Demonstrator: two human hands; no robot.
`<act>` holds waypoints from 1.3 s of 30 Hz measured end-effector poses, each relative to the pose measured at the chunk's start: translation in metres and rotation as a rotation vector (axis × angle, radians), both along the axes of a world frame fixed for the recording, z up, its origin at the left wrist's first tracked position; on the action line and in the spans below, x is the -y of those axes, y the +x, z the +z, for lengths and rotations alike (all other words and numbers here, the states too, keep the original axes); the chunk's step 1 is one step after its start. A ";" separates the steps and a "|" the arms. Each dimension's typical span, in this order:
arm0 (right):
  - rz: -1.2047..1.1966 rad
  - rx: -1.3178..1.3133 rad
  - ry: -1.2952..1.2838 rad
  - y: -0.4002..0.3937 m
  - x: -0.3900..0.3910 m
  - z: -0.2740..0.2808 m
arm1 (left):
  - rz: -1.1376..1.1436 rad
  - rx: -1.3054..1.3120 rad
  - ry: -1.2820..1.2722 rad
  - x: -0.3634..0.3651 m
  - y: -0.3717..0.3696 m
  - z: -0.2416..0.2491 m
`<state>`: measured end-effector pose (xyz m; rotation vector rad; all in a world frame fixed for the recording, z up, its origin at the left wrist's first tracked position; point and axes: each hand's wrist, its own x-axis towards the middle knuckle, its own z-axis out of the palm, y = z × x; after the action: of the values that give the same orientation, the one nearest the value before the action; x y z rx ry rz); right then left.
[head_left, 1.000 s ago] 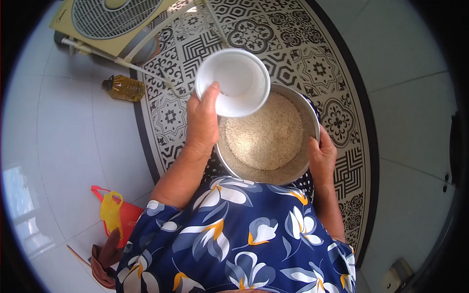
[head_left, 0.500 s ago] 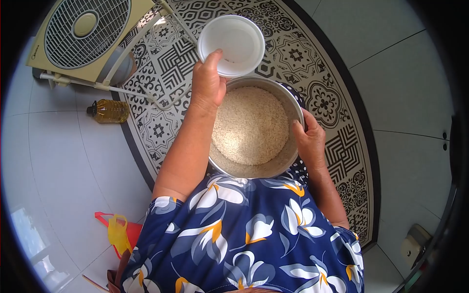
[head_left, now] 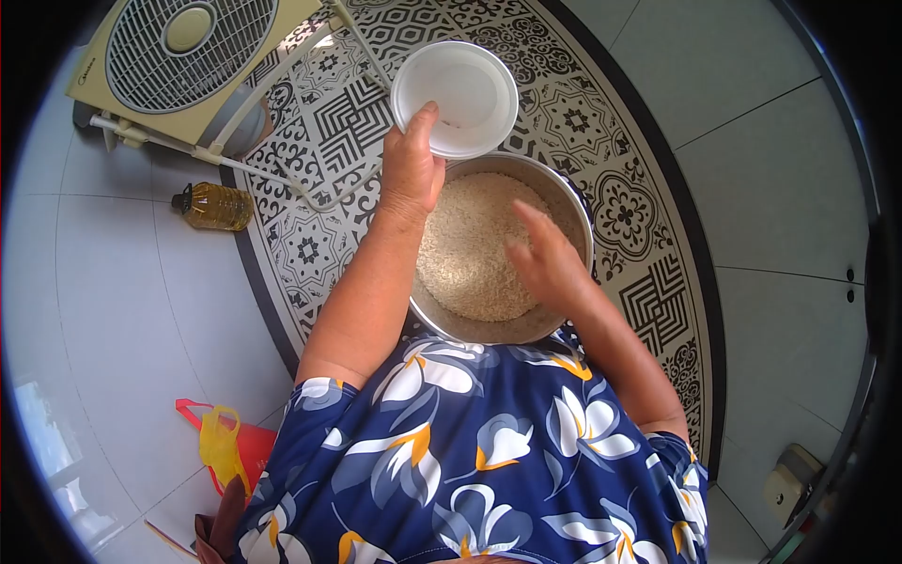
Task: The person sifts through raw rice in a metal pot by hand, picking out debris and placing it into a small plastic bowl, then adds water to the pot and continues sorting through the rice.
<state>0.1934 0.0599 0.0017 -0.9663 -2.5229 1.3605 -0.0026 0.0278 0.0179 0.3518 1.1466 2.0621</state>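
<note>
white bowl (head_left: pixel 477 83) is held up by l hand (head_left: pixel 412 164), thumb hooked over the rim onto the inside wall; rest of that hand's fingers mostly hidden under/behind bowl. a few small specks can be made out inside, nr thumb. bowl is tilted toward the viewer & seen just past the far rim of the metal pot (head_left: pixel 561 202); whether the two touch can't be told.

pot is placed right in front of the floral top (head_left: pixel 489 442), w/ pale rice (head_left: pixel 465 258) spread across its bottom. r hand (head_left: pixel 547 254) is held over the r side of pot, nothing gripped, fingers loosely spread & a bit blurred; contact w/ rice can't be confirmed.

patterned mat (head_left: pixel 625 216) is seen around pot. fan (head_left: pixel 188 42) w/ tubular stand is set upper l, partly over mat. bottle (head_left: pixel 218 207) of yellowish liquid is laid on its side nearby, on floor tiles (head_left: pixel 103 282). yellow bag (head_left: pixel 221 444) & red bag (head_left: pixel 256 445) are left lower l, by the sleeve.
</note>
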 end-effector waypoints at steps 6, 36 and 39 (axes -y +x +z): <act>-0.461 0.044 -0.597 -0.039 -0.024 -0.018 | -0.013 0.023 0.019 0.006 -0.004 -0.001; 0.479 0.137 0.517 -0.003 -0.013 -0.012 | 0.021 0.040 0.033 0.007 -0.010 -0.003; 0.370 0.259 0.474 -0.021 -0.021 -0.006 | 0.030 0.057 0.042 0.010 -0.010 -0.003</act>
<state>0.1727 0.0813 -0.0046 -0.6344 -3.1269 0.6566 -0.0123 0.0182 0.0149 0.2960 1.0815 2.1114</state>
